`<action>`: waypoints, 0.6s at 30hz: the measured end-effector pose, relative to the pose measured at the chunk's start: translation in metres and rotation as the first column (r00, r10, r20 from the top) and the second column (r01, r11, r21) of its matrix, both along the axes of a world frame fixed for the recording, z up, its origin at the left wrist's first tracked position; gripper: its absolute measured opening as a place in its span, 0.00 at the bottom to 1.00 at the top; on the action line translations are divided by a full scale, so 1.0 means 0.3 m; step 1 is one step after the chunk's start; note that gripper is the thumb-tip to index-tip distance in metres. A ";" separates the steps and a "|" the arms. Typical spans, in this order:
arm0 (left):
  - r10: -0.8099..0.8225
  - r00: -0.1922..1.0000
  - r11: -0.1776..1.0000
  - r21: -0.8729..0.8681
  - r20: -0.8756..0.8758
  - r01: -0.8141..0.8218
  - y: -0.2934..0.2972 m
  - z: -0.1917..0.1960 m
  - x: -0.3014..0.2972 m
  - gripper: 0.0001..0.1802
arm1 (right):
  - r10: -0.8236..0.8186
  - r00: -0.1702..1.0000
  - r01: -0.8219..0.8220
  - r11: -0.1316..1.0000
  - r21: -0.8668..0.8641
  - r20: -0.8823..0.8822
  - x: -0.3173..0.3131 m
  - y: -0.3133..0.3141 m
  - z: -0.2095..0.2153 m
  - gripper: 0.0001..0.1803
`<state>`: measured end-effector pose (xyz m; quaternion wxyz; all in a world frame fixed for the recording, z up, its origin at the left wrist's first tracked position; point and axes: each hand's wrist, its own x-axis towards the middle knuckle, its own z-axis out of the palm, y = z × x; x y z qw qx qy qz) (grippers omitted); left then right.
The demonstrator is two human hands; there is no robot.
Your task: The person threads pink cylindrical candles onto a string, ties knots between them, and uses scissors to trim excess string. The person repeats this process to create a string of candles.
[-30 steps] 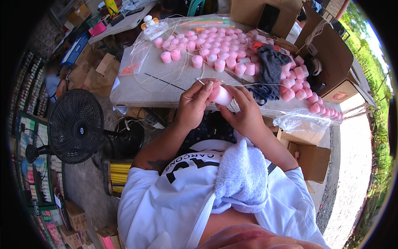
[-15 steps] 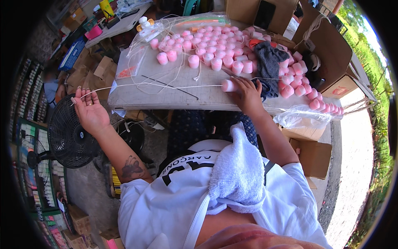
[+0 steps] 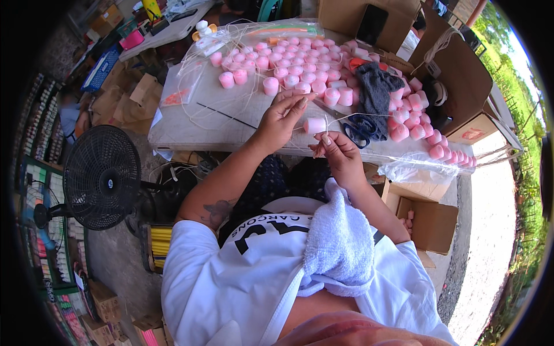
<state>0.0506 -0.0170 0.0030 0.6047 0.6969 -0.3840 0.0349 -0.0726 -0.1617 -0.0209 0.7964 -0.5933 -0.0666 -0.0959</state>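
Where my right hand (image 3: 340, 151) is: at the near edge of the table (image 3: 178, 128), pinching white string (image 3: 326, 125).
My left hand (image 3: 280, 122): apart from the right; its grip I cannot tell.
Pink-and-white cylinder (image 3: 314, 126): lying on the table, just beyond my right hand.

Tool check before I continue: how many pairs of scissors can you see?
1: the dark-handled scissors, on the table beside the grey cloth, just beyond the right hand. Others may be hidden under the cloth.
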 end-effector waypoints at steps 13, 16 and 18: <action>0.358 0.916 0.931 0.146 -0.181 -0.335 0.047 -0.086 0.262 0.25 | -0.129 0.987 0.133 0.991 -0.033 0.094 0.113 -0.015 -0.019 0.05; -0.358 0.577 0.858 -0.502 -0.734 -0.107 0.095 0.012 0.134 0.19 | -0.170 0.973 0.192 0.972 -0.135 0.158 0.142 -0.010 -0.033 0.04; -0.347 0.578 0.853 -0.505 -0.739 -0.133 0.113 0.035 0.076 0.20 | -0.204 0.968 0.232 0.950 -0.208 0.149 0.142 0.007 -0.013 0.03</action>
